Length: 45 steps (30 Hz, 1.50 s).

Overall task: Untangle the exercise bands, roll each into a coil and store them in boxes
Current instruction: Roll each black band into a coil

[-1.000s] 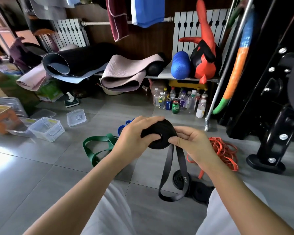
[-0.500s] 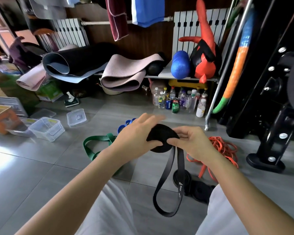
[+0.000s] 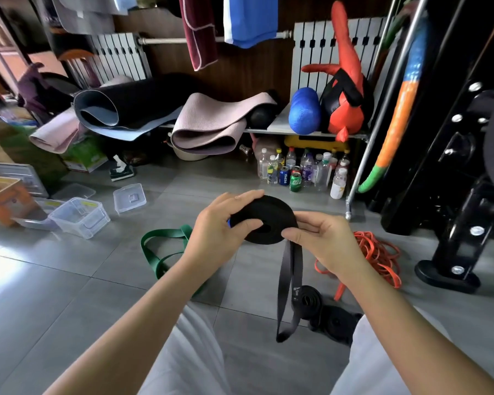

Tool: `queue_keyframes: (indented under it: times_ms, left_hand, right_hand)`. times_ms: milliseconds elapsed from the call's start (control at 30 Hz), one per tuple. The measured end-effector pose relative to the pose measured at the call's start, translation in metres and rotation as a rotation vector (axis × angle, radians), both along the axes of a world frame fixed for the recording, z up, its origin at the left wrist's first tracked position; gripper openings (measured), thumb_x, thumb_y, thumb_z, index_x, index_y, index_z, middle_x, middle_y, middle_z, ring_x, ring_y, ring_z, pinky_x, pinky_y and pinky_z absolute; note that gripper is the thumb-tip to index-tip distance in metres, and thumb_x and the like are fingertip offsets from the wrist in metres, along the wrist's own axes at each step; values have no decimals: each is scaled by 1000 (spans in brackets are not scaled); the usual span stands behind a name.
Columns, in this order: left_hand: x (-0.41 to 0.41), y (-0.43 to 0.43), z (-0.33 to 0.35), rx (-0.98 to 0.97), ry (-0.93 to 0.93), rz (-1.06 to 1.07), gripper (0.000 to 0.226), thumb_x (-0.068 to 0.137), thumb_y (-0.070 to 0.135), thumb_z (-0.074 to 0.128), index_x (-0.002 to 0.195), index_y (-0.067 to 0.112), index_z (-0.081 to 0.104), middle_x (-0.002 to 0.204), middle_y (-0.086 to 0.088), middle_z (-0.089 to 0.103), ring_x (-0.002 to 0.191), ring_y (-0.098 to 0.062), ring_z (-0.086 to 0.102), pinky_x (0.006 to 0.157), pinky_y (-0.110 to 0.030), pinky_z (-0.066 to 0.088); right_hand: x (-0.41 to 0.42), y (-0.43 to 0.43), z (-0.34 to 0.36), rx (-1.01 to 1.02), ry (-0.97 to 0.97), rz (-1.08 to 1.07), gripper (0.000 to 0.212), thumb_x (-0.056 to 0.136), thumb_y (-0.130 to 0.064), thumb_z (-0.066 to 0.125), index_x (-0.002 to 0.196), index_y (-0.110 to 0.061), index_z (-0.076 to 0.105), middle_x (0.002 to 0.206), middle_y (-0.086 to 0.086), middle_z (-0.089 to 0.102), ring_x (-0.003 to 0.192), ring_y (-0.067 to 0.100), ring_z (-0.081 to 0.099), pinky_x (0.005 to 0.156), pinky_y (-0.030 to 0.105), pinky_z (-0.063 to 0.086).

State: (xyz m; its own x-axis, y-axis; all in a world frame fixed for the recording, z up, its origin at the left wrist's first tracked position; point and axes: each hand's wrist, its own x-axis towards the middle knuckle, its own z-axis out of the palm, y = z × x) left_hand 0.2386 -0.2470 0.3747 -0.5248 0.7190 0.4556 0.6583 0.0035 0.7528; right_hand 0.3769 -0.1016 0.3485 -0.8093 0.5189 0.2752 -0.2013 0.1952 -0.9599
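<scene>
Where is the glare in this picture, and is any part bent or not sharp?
Head view: strong glare whitens the floor at the left. Head view: the wide lens bows the pole on the right. Head view: the orange box at the left edge looks soft, while the left hand, the right hand and the coil they hold are sharp.

The scene is being lit brightly from the left, and glare is being thrown on the floor tiles [image 3: 3, 269]. Straight lines are being bowed at the edges by wide-angle distortion.
</scene>
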Motion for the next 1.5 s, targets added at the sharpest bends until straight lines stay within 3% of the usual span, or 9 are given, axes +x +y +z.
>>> queue_keyframes:
  times_ms: [200, 400, 500, 767, 900, 1067, 1200, 1367, 1500]
  left_hand:
    - [24, 8, -12, 89, -320, 3, 56, 80, 8, 71, 103, 57, 57, 103, 20, 64, 99, -12, 64, 85, -42, 56]
    - [14, 4, -3, -257, 397, -47, 60, 81, 25, 69, 132, 40, 42, 128, 10, 46, 114, -14, 50, 90, -32, 48]
    - [12, 7, 5, -340, 480, -172, 54, 85, 18, 62, 134, 37, 49, 126, 8, 52, 111, -14, 53, 87, -33, 48]
    - [9, -2, 3, -58, 83, -90, 50, 78, 25, 61, 115, 57, 51, 103, 26, 57, 101, 6, 51, 83, -6, 40]
    - [20, 0, -6, 107, -146, -49, 55, 76, 19, 65, 105, 65, 54, 105, 28, 60, 103, -1, 56, 87, -18, 47]
    - [34, 2, -23, 186, -323, -84, 46, 76, 11, 66, 107, 44, 57, 103, 25, 63, 96, 0, 61, 80, -18, 51]
    - [26, -3, -21, -34, -133, -83, 51, 80, 11, 70, 107, 46, 46, 113, 12, 55, 105, -11, 56, 86, -37, 53]
    - [16, -4, -8, -339, 649, -182, 71, 82, 18, 65, 138, 46, 32, 131, 13, 43, 114, -14, 50, 78, -30, 48]
    - [7, -4, -6, -323, 517, -186, 52, 85, 16, 58, 131, 38, 51, 123, 9, 52, 109, -9, 49, 78, -22, 40]
  right_hand:
    - [4, 7, 1, 43, -9, -38, 37, 74, 3, 71, 93, -29, 66, 84, -20, 72, 84, -1, 68, 74, 10, 49]
    - [5, 8, -2, 125, -150, -2, 41, 74, -1, 74, 90, -37, 64, 87, -14, 72, 87, 3, 68, 88, 28, 53]
    - [1, 4, 0, 127, -145, 26, 38, 74, -2, 75, 93, -34, 66, 93, -9, 72, 91, 8, 68, 86, 25, 53]
    - [7, -1, 6, 63, -44, 10, 41, 71, -3, 76, 83, -41, 70, 85, -16, 73, 86, 4, 69, 76, 14, 52]
    - [10, -5, -1, 6, 6, -4, 32, 67, -11, 75, 91, -31, 68, 87, -14, 74, 87, 4, 69, 73, 12, 51]
    - [12, -7, -11, -60, 16, -15, 31, 65, -14, 72, 94, -23, 67, 87, -11, 74, 86, 6, 70, 74, 15, 52]
    - [13, -5, -11, 44, -69, -1, 37, 73, 0, 74, 93, -30, 67, 85, -17, 73, 85, 3, 69, 76, 16, 53]
    - [6, -9, -9, 106, -128, 48, 40, 74, 1, 74, 91, -35, 68, 87, -17, 73, 88, 1, 68, 78, 15, 52]
    - [5, -11, -9, 57, -94, 22, 41, 72, -2, 76, 89, -38, 67, 85, -20, 72, 88, 0, 68, 75, 11, 50]
